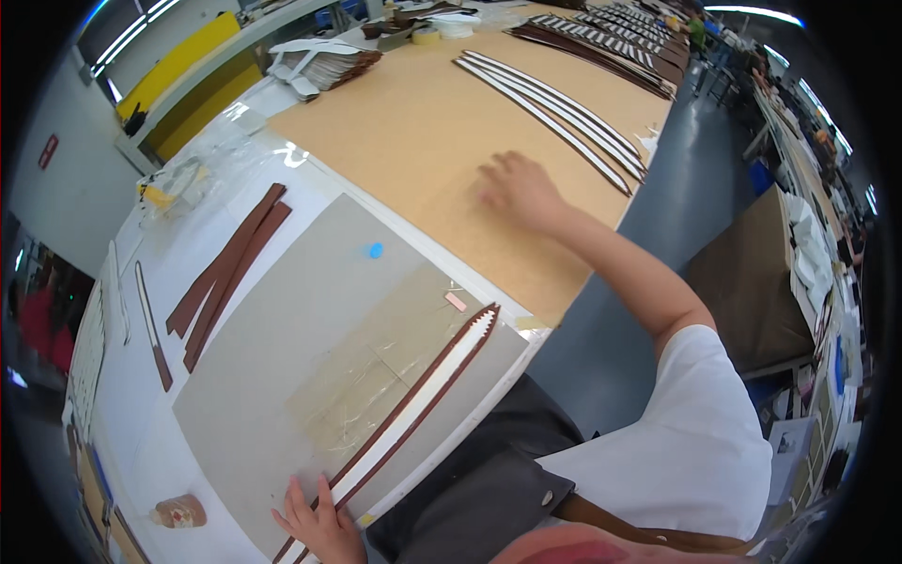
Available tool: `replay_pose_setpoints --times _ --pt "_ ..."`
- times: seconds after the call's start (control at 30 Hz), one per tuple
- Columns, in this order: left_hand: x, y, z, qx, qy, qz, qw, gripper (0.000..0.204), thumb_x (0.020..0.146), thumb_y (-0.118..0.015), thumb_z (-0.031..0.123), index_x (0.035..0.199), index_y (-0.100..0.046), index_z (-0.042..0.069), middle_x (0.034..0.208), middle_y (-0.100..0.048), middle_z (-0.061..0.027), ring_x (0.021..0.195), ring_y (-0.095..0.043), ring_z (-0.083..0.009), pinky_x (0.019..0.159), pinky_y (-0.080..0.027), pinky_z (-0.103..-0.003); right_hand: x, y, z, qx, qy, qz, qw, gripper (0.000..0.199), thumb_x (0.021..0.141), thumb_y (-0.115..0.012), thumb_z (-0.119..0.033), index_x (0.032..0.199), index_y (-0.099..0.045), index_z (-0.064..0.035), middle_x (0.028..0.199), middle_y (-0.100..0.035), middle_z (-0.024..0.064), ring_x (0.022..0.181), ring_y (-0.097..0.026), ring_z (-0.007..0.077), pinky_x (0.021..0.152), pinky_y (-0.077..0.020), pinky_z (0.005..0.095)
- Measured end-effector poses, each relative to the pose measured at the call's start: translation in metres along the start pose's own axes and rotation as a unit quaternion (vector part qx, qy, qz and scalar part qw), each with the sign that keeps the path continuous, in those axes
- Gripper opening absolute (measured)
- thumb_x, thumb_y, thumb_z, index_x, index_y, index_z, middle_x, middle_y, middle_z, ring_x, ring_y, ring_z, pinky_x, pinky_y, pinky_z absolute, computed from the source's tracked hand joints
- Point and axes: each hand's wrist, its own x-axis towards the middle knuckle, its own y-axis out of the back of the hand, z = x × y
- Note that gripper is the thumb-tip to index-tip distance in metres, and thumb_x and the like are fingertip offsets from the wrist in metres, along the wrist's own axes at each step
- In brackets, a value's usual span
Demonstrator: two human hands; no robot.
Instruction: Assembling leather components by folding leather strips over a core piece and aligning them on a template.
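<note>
Left hand (318, 526) at 6 o'clock, fingers spread and pressed flat on the near end of a long strap (413, 399), brown-edged with a white face. Likely pinned there to keep the strap from sliding on the grey mat (272, 348). Strap running from that hand up toward 1 o'clock, ending in a saw-toothed tip near the mat's far corner, over a patch of clear tape or film (371, 381). Lying straight, probably for working along its length.

Right hand (519, 191) stretched out past centre toward 12 o'clock, fingers loosely spread, palm down on the tan board (413, 132), holding nothing. Nearest to it, just at 2 o'clock: a fan of similar white strips (554, 108), laid side by side, perhaps as stock within arm's reach. Hand close to them, not touching.

At 9 o'clock of the mat, a few plain brown strips (230, 268) set aside together on the white table (178, 282), apart from the strap. Small blue dot (376, 250) on the mat; small reddish-brown, white-labelled object (178, 512) at 7 o'clock.
</note>
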Motion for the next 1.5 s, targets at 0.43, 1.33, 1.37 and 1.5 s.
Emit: replay_pose_setpoints --times 0.43,1.33,1.37,1.5 --pt "0.0 -0.01 0.009 -0.096 -0.014 0.113 0.989 0.04 0.106 -0.053 0.035 0.133 -0.069 0.011 0.131 -0.067 -0.0141 0.118 -0.061 -0.0355 0.109 -0.039 -0.056 0.114 -0.014 0.182 -0.057 -0.441 -0.069 0.893 0.089 0.094 -0.033 -0.082 0.165 -0.029 -0.0285 0.172 -0.019 0.017 0.155 -0.012 0.0539 0.117 -0.0049 0.0777" --pt "-0.003 -0.008 0.006 -0.149 0.001 0.092 0.985 0.045 0.084 -0.081 0.036 0.121 -0.074 0.013 0.137 -0.06 -0.0128 0.125 -0.055 -0.0331 0.114 -0.032 -0.058 0.007 0.001 -0.096 -0.089 -0.106 -0.175 0.975 0.085 0.104 -0.036 -0.067 0.163 -0.028 -0.0075 0.171 -0.018 0.0188 0.154 -0.014 0.0543 0.114 -0.0161 0.0801" --pt "-0.003 -0.008 0.006 -0.151 -0.001 0.096 0.984 0.044 0.084 -0.082 0.035 0.121 -0.074 0.013 0.137 -0.06 -0.0124 0.126 -0.055 -0.0329 0.114 -0.032 -0.058 -0.001 0.007 -0.1 -0.095 -0.07 -0.159 0.98 0.082 0.104 -0.035 -0.067 0.163 -0.03 -0.0101 0.171 -0.019 0.0184 0.155 -0.015 0.0528 0.114 -0.0163 0.0797" --pt "-0.006 -0.005 0.005 -0.183 0.007 0.093 0.979 0.046 0.082 -0.084 0.03 0.124 -0.072 0.012 0.13 -0.06 -0.0105 0.122 -0.055 -0.0322 0.115 -0.031 -0.058 -0.046 0.035 -0.111 -0.062 0.014 -0.124 0.99 0.068 0.105 -0.045 -0.056 0.159 -0.039 -0.0144 0.166 -0.031 0.02 0.153 -0.022 0.0506 0.116 -0.0169 0.078"
